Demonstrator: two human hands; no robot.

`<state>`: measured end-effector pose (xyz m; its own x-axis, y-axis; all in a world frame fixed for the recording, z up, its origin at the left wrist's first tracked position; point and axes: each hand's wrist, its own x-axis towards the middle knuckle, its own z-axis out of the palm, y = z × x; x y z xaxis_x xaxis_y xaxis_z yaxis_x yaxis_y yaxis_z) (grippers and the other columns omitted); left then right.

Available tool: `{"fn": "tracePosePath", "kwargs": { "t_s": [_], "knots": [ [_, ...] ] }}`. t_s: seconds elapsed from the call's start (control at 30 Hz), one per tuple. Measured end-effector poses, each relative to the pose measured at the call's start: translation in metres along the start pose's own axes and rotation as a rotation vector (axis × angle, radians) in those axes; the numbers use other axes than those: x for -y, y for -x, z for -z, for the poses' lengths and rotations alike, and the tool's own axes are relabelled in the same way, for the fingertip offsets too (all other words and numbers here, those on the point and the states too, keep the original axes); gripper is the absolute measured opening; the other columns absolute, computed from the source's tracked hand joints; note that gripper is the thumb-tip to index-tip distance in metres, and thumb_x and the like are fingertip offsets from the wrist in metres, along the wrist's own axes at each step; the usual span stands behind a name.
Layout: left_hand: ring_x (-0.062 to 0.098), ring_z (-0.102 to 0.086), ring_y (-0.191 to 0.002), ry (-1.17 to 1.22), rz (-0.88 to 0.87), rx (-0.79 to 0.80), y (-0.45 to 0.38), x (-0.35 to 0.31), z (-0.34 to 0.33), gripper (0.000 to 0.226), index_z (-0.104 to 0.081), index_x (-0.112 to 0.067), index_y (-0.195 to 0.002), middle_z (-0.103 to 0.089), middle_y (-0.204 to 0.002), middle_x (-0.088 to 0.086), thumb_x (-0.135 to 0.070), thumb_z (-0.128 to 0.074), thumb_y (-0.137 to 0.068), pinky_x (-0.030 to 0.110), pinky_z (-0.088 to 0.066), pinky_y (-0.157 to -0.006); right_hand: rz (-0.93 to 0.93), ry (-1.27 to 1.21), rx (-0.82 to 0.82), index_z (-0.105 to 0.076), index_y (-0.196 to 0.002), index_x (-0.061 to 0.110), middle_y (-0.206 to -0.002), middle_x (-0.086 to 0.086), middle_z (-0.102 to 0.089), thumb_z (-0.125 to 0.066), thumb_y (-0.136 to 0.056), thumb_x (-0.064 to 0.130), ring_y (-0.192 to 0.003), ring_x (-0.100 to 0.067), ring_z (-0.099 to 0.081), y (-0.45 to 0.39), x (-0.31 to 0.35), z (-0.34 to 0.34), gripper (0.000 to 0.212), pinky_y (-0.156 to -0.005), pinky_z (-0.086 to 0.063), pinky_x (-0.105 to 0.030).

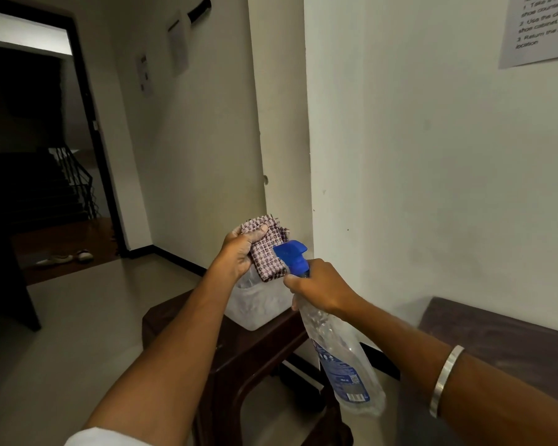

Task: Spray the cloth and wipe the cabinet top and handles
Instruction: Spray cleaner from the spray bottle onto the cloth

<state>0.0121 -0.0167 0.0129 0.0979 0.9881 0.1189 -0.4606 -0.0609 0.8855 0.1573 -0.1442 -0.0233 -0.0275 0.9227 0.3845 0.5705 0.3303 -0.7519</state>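
My left hand grips a folded checked cloth, pink and white, held upright in front of me. My right hand holds a clear spray bottle by its neck, the body slanting down to the right. The bottle's blue trigger head points left and almost touches the cloth. The dark brown cabinet top shows at the lower right, against the white wall, partly behind my right forearm.
A dark plastic stool stands below my hands with a translucent white container on it. A white wall corner rises just behind. A paper notice hangs at the upper right. An open doorway to stairs lies at the left.
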Motion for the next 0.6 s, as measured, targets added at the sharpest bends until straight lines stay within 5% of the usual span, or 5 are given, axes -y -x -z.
{"fn": "tracePosePath", "kwargs": {
  "t_s": [0.1,0.3,0.47,0.6],
  "knots": [
    [0.018,-0.074,-0.065,-0.002,-0.005,0.004,-0.001,-0.002,0.000,0.023,-0.061,-0.008,-0.095,-0.075,-0.071,0.004,0.008,-0.067,-0.081,0.033,-0.059,-0.057,-0.007,-0.003,0.006,-0.054,-0.075,0.014,-0.062,-0.001,-0.057,-0.060,-0.083,0.028,-0.053,-0.008,-0.054,0.001,0.001,0.003,0.018,-0.059,-0.043,-0.023],
    [0.025,-0.070,-0.080,0.030,-0.003,-0.003,-0.001,-0.001,-0.003,0.023,-0.060,-0.006,-0.096,-0.071,-0.089,0.012,0.010,-0.066,-0.081,0.040,-0.057,-0.067,-0.050,-0.050,-0.089,-0.057,-0.082,0.014,-0.059,0.006,-0.060,-0.062,-0.084,0.028,-0.048,0.005,-0.060,0.002,-0.003,0.012,0.015,-0.043,-0.038,-0.006],
    [0.026,-0.070,-0.083,0.032,0.005,0.008,-0.002,-0.001,-0.005,0.024,-0.059,-0.007,-0.096,-0.070,-0.092,0.013,0.010,-0.064,-0.081,0.041,-0.057,-0.068,-0.073,-0.029,-0.122,-0.056,-0.079,0.009,-0.054,0.005,-0.059,-0.059,-0.085,0.025,-0.044,0.003,-0.056,0.002,-0.006,0.018,0.018,-0.054,-0.040,-0.016],
    [0.027,-0.069,-0.084,0.030,0.011,0.009,-0.004,0.000,-0.005,0.028,-0.057,-0.006,-0.102,-0.069,-0.094,0.014,0.011,-0.063,-0.081,0.045,-0.057,-0.076,-0.082,-0.054,-0.154,-0.062,-0.093,0.001,-0.069,-0.008,-0.066,-0.060,-0.086,0.028,-0.053,-0.007,-0.059,0.004,-0.005,0.020,0.028,-0.056,-0.043,-0.016]
  ]
}}
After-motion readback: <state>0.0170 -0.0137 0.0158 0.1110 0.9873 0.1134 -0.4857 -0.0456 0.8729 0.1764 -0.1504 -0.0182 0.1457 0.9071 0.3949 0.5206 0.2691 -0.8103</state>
